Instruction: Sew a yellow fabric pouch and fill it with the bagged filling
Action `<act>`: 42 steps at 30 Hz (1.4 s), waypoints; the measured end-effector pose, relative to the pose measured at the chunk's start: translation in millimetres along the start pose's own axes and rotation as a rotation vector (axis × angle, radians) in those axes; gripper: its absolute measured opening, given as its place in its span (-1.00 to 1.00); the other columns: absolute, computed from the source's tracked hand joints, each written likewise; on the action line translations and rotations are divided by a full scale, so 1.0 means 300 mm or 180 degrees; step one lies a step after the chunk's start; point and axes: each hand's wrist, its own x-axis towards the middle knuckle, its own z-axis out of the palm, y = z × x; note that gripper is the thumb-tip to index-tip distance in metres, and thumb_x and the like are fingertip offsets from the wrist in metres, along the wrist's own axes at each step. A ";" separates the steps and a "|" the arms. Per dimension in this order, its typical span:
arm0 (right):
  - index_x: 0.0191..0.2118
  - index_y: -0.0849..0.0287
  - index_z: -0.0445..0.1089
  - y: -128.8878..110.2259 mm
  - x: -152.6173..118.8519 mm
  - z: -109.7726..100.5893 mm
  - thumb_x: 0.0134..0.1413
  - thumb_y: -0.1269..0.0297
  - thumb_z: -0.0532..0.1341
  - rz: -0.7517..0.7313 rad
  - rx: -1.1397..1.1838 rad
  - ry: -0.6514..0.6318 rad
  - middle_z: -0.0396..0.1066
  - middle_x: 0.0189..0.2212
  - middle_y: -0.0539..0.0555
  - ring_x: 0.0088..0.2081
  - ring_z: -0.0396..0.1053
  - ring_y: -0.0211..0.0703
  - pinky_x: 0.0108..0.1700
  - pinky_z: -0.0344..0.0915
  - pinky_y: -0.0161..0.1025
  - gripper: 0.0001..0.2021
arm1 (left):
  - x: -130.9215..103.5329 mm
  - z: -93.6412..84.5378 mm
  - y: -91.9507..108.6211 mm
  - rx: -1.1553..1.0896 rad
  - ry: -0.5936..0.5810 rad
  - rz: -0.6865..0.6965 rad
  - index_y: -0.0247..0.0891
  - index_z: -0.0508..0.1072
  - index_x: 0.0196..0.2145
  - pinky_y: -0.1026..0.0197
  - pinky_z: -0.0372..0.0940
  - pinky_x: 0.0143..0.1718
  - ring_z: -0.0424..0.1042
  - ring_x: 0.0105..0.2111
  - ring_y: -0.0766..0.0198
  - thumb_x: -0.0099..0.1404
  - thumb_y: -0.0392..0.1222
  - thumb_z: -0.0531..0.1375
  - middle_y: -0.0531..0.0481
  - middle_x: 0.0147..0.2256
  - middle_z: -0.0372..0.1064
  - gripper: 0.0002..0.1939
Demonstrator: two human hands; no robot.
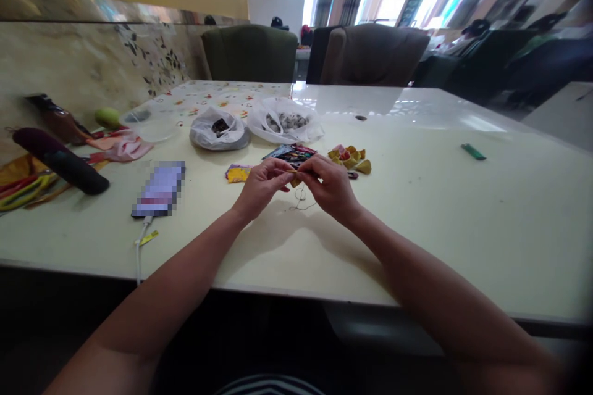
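Observation:
My left hand (267, 184) and my right hand (328, 184) meet above the table, fingertips pinched together on a small yellow fabric piece (295, 182). Most of that piece is hidden behind the fingers. A thin dark thread (302, 197) dangles in loops below it. Just beyond the hands lies a pile of dark patterned pieces (290, 153). Several yellow folded pieces (356, 159), with some pink among them, sit beyond my right hand. Beside my left hand there are flat yellow and purple pieces (238, 174).
Two white plastic bags (220, 129) stand open farther back, one holding grey-white stuff. At left lie a phone (160, 188) on a white cable, a dark purple long object (60, 160), pink cloth (123, 145) and a green fruit (107, 117). A green lighter-like object (473, 151) lies right.

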 end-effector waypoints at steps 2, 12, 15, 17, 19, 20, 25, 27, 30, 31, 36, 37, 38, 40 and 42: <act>-0.41 0.14 0.37 -0.003 -0.003 0.005 0.22 0.44 0.22 0.0033 0.0039 0.0052 0.42 -0.44 0.03 -0.38 0.37 -0.19 -0.31 0.30 -0.22 -0.84 | -0.004 0.007 -0.003 -0.0207 -0.0068 -0.0247 -0.25 0.49 -0.22 0.26 0.48 -0.37 0.50 -0.31 0.29 0.10 -0.01 0.42 0.01 -0.31 0.48 -0.63; -0.25 0.15 0.41 0.030 -0.002 0.013 0.23 0.29 0.24 0.0775 0.1037 -0.0017 0.41 -0.44 -0.03 -0.51 0.34 -0.28 -0.44 0.34 -0.27 -0.94 | 0.010 -0.012 -0.018 -0.0546 0.0160 -0.0464 -0.27 0.52 -0.28 0.18 0.52 -0.29 0.52 -0.30 0.28 0.02 0.01 0.47 0.00 -0.32 0.52 -0.61; -0.27 0.14 0.41 0.031 0.000 0.009 0.22 0.31 0.27 0.0525 0.0845 -0.0035 0.42 -0.40 0.00 -0.45 0.33 -0.26 -0.38 0.35 -0.24 -0.96 | 0.013 -0.012 -0.016 -0.0555 0.0141 -0.0440 -0.26 0.54 -0.29 0.19 0.52 -0.29 0.52 -0.32 0.29 0.00 0.02 0.49 0.01 -0.34 0.53 -0.60; -0.29 0.14 0.42 0.026 0.002 0.003 0.22 0.35 0.26 0.0356 0.0676 -0.0062 0.42 -0.38 0.02 -0.40 0.34 -0.23 -0.34 0.34 -0.22 -0.96 | 0.013 -0.010 -0.013 -0.0545 0.0144 -0.0406 -0.26 0.55 -0.30 0.20 0.52 -0.29 0.52 -0.32 0.29 -0.02 0.03 0.49 0.01 -0.34 0.53 -0.59; -0.29 0.14 0.43 0.020 0.004 -0.002 0.22 0.38 0.26 0.0247 0.0537 -0.0095 0.42 -0.36 0.04 -0.37 0.35 -0.21 -0.32 0.33 -0.22 -0.96 | 0.011 -0.007 -0.011 -0.0493 0.0157 -0.0368 -0.26 0.55 -0.30 0.19 0.52 -0.28 0.52 -0.33 0.29 -0.02 0.03 0.49 0.01 -0.34 0.53 -0.59; -0.30 0.14 0.44 0.017 0.004 -0.003 0.21 0.39 0.26 0.0210 0.0476 -0.0104 0.42 -0.36 0.04 -0.36 0.36 -0.20 -0.32 0.33 -0.22 -0.95 | 0.010 -0.006 -0.011 -0.0451 0.0161 -0.0344 -0.26 0.55 -0.30 0.18 0.52 -0.28 0.53 -0.32 0.29 -0.02 0.04 0.49 0.01 -0.34 0.53 -0.59; -0.35 0.14 0.41 0.007 0.001 0.001 0.21 0.43 0.24 0.0086 0.0207 -0.0057 0.40 -0.39 0.03 -0.36 0.36 -0.20 -0.32 0.31 -0.24 -0.90 | 0.005 0.001 -0.012 -0.0248 0.0103 -0.0210 -0.27 0.55 -0.27 0.16 0.52 -0.24 0.52 -0.34 0.29 0.01 0.03 0.48 0.01 -0.35 0.53 -0.59; -0.36 0.15 0.40 0.005 0.000 0.003 0.21 0.44 0.23 0.0030 0.0126 -0.0061 0.38 -0.39 0.03 -0.37 0.35 -0.21 -0.33 0.29 -0.25 -0.89 | 0.004 0.002 -0.013 -0.0206 0.0074 -0.0156 -0.28 0.55 -0.29 0.17 0.51 -0.25 0.50 -0.36 0.32 0.02 0.03 0.48 0.02 -0.36 0.52 -0.60; -0.34 0.16 0.41 0.004 0.004 -0.002 0.22 0.44 0.23 -0.0030 0.0120 -0.0102 0.38 -0.39 0.03 -0.36 0.35 -0.21 -0.32 0.29 -0.25 -0.89 | 0.003 0.002 -0.013 -0.0239 0.0092 -0.0083 -0.28 0.55 -0.35 0.20 0.50 -0.29 0.48 -0.35 0.32 0.02 0.03 0.48 0.01 -0.33 0.52 -0.63; -0.34 0.16 0.42 0.004 0.006 -0.006 0.23 0.43 0.23 -0.0025 0.0153 -0.0134 0.39 -0.38 0.04 -0.36 0.35 -0.21 -0.31 0.29 -0.25 -0.90 | 0.003 0.001 -0.013 -0.0278 0.0104 -0.0088 -0.28 0.55 -0.36 0.20 0.50 -0.29 0.49 -0.33 0.31 0.02 0.03 0.48 0.00 -0.32 0.52 -0.63; -0.27 0.17 0.47 0.013 0.017 -0.026 0.23 0.38 0.26 0.0008 0.0519 -0.0438 0.38 -0.36 0.05 -0.37 0.32 -0.23 -0.35 0.27 -0.27 -0.96 | 0.007 -0.011 -0.008 -0.0579 0.0067 -0.0388 -0.28 0.56 -0.35 0.20 0.49 -0.27 0.50 -0.34 0.31 0.01 0.03 0.49 0.01 -0.35 0.52 -0.62; -0.25 0.17 0.48 0.015 0.019 -0.028 0.24 0.37 0.26 0.0009 0.0569 -0.0482 0.38 -0.35 0.05 -0.37 0.32 -0.24 -0.35 0.27 -0.27 -0.96 | 0.008 -0.015 -0.007 -0.0635 0.0049 -0.0457 -0.28 0.57 -0.35 0.20 0.49 -0.26 0.50 -0.34 0.31 0.00 0.03 0.50 0.01 -0.35 0.52 -0.62; -0.24 0.17 0.48 0.016 0.020 -0.030 0.24 0.36 0.26 0.0002 0.0595 -0.0527 0.37 -0.35 0.05 -0.37 0.32 -0.24 -0.34 0.27 -0.28 -0.95 | 0.010 -0.020 -0.006 -0.0678 0.0026 -0.0519 -0.28 0.57 -0.34 0.20 0.48 -0.26 0.51 -0.34 0.30 -0.01 0.03 0.50 0.00 -0.34 0.53 -0.61; -0.23 0.18 0.49 0.018 0.023 -0.034 0.24 0.36 0.26 -0.0015 0.0614 -0.0667 0.36 -0.38 0.03 -0.37 0.31 -0.25 -0.33 0.25 -0.28 -0.95 | 0.014 -0.029 -0.005 -0.0730 -0.0028 -0.0620 -0.28 0.57 -0.34 0.21 0.48 -0.27 0.51 -0.33 0.30 -0.03 0.03 0.51 -0.01 -0.33 0.54 -0.60; -0.25 0.19 0.48 0.018 0.026 -0.039 0.24 0.35 0.27 -0.0006 0.0625 -0.0851 0.35 -0.41 0.01 -0.38 0.29 -0.27 -0.32 0.23 -0.29 -0.95 | 0.017 -0.037 -0.004 -0.0720 -0.0087 -0.0707 -0.28 0.57 -0.36 0.22 0.47 -0.30 0.51 -0.34 0.30 -0.04 0.02 0.52 -0.01 -0.32 0.54 -0.60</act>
